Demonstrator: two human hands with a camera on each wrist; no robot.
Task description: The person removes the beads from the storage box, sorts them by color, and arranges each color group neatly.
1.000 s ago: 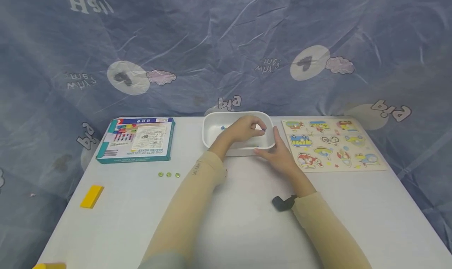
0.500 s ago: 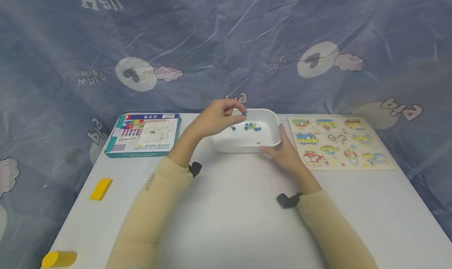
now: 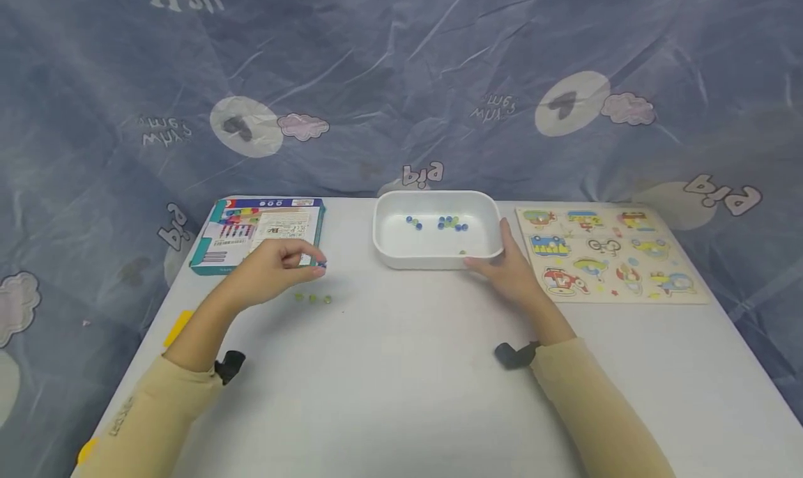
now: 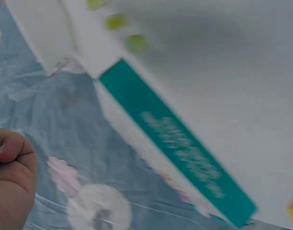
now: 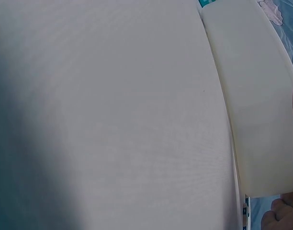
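Between thumb and index finger, my left hand (image 3: pixel 266 274) pinches a small blue bead (image 3: pixel 322 265) in front of the box, above and just behind a row of three green beads (image 3: pixel 313 298). Only the side of that hand shows in the left wrist view, and the bead is out of sight there. My right hand (image 3: pixel 513 272) grips the front right corner of a white tray (image 3: pixel 408 263), thumb at the front rim and fingers along the right side. Several blue beads (image 3: pixel 464 227) and a few green ones lie inside the tray, mostly in two clusters.
A flat teal and white toy box (image 3: pixel 216 258) lies at the back left. Right of the tray is a wooden puzzle board (image 3: pixel 627 293) with vehicle pieces. A yellow block (image 3: pixel 178 327) sits partly behind the left forearm. Patterned blue cloth (image 3: pixel 376 81) hangs behind the table.
My left hand has lifted a blue bead out of the tray and carried it left, close to the green row. The right hand stays at the tray's corner.
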